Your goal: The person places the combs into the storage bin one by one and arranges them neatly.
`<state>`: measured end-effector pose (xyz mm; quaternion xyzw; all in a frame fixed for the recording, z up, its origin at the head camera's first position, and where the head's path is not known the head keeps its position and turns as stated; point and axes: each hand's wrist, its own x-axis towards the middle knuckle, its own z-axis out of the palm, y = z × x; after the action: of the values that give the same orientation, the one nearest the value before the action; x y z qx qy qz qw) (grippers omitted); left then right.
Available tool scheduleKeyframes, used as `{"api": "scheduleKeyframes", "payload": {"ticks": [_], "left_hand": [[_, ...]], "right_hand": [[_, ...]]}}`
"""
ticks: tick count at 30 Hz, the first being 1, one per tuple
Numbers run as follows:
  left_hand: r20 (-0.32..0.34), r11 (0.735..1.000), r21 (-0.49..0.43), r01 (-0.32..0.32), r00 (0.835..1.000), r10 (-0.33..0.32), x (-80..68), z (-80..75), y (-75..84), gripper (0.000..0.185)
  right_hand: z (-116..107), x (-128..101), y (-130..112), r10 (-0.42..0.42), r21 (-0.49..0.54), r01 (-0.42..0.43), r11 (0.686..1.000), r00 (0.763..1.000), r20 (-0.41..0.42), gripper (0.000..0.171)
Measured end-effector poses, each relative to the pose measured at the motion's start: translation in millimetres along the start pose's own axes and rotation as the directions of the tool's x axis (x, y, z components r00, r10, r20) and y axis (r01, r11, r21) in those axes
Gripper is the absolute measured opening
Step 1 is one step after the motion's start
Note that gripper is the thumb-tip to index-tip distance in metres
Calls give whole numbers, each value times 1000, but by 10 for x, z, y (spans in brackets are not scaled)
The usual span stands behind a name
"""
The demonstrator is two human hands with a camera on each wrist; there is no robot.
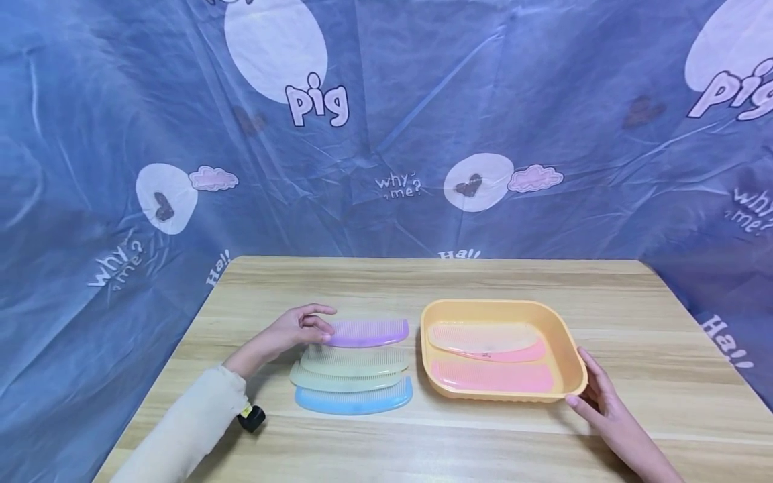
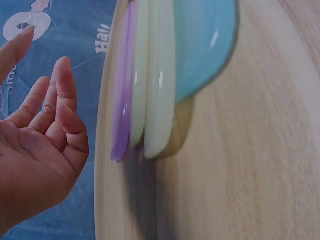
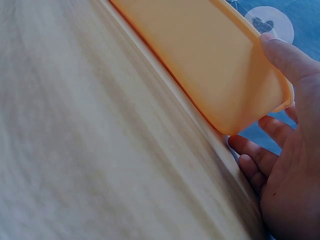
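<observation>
Several combs lie in a row left of centre: a purple comb [image 1: 368,332] [image 2: 122,100] farthest away, two pale yellow-green combs [image 1: 353,360] [image 2: 160,90], and a blue comb [image 1: 356,400] [image 2: 202,45] nearest. My left hand [image 1: 304,327] [image 2: 45,85] is at the purple comb's left end, fingers loosely curled and holding nothing. An orange tray [image 1: 570,355] [image 3: 200,55] holds two pink combs [image 1: 492,377] and a whitish comb [image 1: 480,335]. My right hand [image 1: 594,396] [image 3: 280,150] grips the tray's near right corner, thumb on the rim and fingers against the wall.
Everything sits on a wooden table [image 1: 362,282]. A blue printed sheet [image 1: 423,134] hangs behind and along both sides of it. A small black device [image 1: 251,418] sits at my left wrist, by the cream sleeve.
</observation>
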<state>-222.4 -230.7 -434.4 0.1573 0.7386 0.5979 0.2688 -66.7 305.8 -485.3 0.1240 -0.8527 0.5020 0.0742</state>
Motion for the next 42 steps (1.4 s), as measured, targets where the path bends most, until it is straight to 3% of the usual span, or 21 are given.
{"api": "scheduleKeyframes", "payload": {"ticks": [10,30,42], "left_hand": [[-34,996,59,61,998,-59,-5,-82,-71,68],[-135,978,179,112,987,-88,-76,-264,-257,63],[-127,971,204,127,987,-103,-8,-322,-336,67]], "right_hand": [[1,-11,-14,19,-5,-19,1000,1000,-1,81],[13,-9,18,-8,16,8,1000,1000,7,81],[7,8,6,-20,11,20,1000,1000,6,81]]}}
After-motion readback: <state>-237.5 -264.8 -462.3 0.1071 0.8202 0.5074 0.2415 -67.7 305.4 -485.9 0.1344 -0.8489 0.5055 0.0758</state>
